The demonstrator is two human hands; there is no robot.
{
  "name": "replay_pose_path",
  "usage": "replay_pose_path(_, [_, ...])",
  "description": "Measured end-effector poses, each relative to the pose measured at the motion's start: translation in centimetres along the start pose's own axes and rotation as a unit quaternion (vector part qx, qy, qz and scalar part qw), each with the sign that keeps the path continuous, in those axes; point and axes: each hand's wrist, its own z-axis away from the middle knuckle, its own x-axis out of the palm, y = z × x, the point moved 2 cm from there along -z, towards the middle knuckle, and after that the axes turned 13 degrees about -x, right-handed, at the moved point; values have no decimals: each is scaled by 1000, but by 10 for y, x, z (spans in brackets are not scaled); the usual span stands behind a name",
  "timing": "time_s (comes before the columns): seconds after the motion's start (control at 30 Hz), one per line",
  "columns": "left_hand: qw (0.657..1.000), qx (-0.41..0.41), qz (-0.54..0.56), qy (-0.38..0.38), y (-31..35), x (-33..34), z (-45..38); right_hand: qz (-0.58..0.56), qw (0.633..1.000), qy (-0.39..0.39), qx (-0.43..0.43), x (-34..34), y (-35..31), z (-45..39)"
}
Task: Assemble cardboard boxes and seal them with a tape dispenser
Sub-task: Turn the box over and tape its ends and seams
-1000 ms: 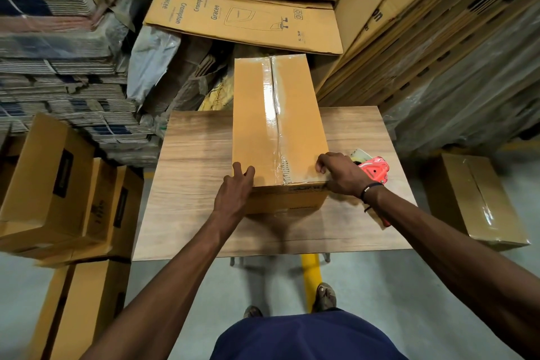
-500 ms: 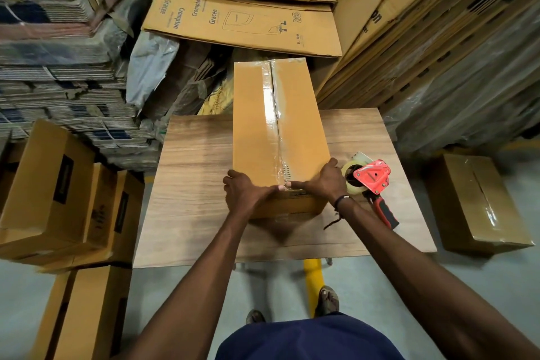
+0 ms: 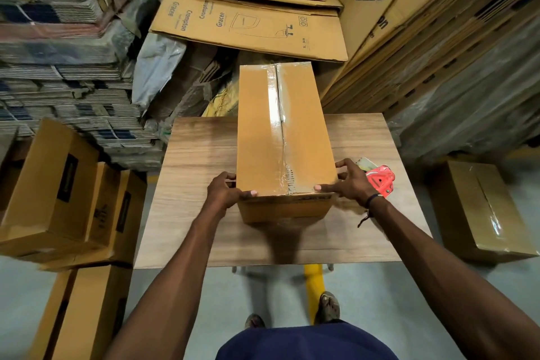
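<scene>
The taped box (image 3: 285, 137) stands on the wooden table (image 3: 201, 155), gripped at its near corners by the left hand (image 3: 223, 191) and the right hand (image 3: 352, 183), thumbs on top, with the red tape dispenser (image 3: 380, 181) just beyond the right hand.

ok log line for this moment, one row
taped box on table | left hand, right hand grip near corners | tape dispenser set down
</scene>
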Motion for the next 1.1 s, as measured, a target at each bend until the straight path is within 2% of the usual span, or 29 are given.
replay_pose_path(0.13, [991,-8,79,-106,-6,-11,-6,-65,997,-25,11,-7,9,2])
replay_pose_path(0.27, [984,-13,83,-160,-6,-18,-8,-101,994,-30,13,-9,10,8])
replay_pose_path(0.33, [984,-15,66,-164,-4,-20,-7,-101,994,-24,23,-5,8,8])
replay_pose_path(0.53, [996,64,0,-55,16,3,10,-11,996,88,1,23,-27,6])
replay_pose_path(0.67, [995,78,-58,38,39,24,12,55,989,134,-26,39,-49,-7])
replay_pose_path(1.1, [984,32,-124,124,108,51,-39,107,987,112,34,48,-71,-95])
